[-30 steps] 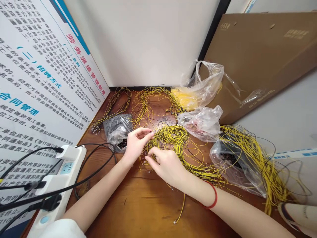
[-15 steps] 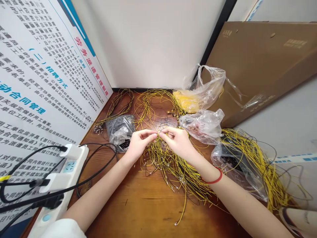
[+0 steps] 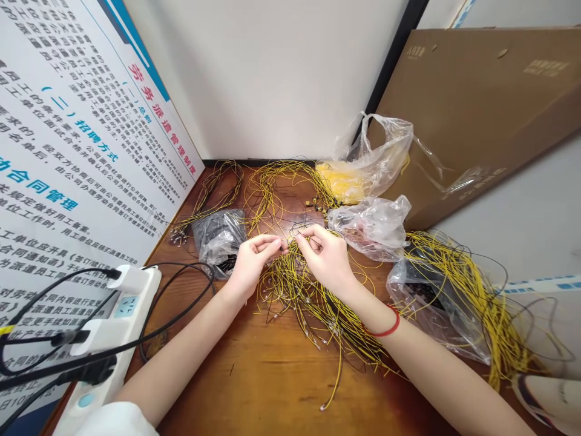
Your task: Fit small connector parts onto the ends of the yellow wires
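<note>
My left hand point(image 3: 252, 261) and my right hand point(image 3: 325, 256) meet fingertip to fingertip over a tangled bundle of thin yellow wires point(image 3: 313, 290) on the wooden table point(image 3: 267, 375). Both hands are pinched shut on a thin wire from that bundle, just above the pile. A red band circles my right wrist point(image 3: 384, 324). What exactly sits between the fingertips is too small to make out.
A white power strip point(image 3: 113, 321) with black cables lies at the front left. A dark plastic bag point(image 3: 218, 239) sits left of my hands. Clear bags point(image 3: 370, 224) and more yellow wires point(image 3: 458, 290) lie to the right. A cardboard box point(image 3: 476, 115) leans at the back right; a printed board point(image 3: 82, 151) stands along the left.
My right hand rose from the front of the wire bundle up to my left hand, and the fingertips now meet. My left hand barely moved.
</note>
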`<state>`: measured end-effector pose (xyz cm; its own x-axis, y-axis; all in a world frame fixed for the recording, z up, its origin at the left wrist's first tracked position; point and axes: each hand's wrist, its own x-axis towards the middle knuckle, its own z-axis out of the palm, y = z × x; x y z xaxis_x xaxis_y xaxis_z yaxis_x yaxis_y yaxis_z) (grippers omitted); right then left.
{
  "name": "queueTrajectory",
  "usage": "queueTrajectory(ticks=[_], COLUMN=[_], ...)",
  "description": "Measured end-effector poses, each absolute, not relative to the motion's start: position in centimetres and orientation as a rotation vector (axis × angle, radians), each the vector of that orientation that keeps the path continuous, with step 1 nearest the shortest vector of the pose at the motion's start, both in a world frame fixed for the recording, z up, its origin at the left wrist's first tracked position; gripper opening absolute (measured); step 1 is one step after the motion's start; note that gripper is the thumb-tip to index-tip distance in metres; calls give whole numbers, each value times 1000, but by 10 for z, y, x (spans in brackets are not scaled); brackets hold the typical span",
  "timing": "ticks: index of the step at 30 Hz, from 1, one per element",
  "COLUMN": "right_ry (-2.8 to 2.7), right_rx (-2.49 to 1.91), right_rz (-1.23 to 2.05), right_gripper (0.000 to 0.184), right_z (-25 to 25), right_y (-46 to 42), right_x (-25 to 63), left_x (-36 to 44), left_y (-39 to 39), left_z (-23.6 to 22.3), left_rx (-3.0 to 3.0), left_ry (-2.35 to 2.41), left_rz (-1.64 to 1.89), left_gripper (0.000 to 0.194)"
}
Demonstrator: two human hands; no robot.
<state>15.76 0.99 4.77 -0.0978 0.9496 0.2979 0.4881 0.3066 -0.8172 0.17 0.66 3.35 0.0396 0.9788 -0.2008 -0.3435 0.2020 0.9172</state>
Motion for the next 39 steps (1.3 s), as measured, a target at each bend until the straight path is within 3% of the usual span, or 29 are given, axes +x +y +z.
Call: queueTrajectory(ticks=[20, 39], right_ry=[-1644, -1870], right_rx=[-1298, -1196], right_rz=[663, 618], right_gripper=[17, 10], right_z=[45, 46], right_y=[13, 0], right_x=[160, 153], left_x=[2, -1], left_y=[8, 12], left_z=[25, 23], left_rx=[923, 573], left_ry=[1085, 835], left_rz=[1214, 1292], left_gripper=[34, 38])
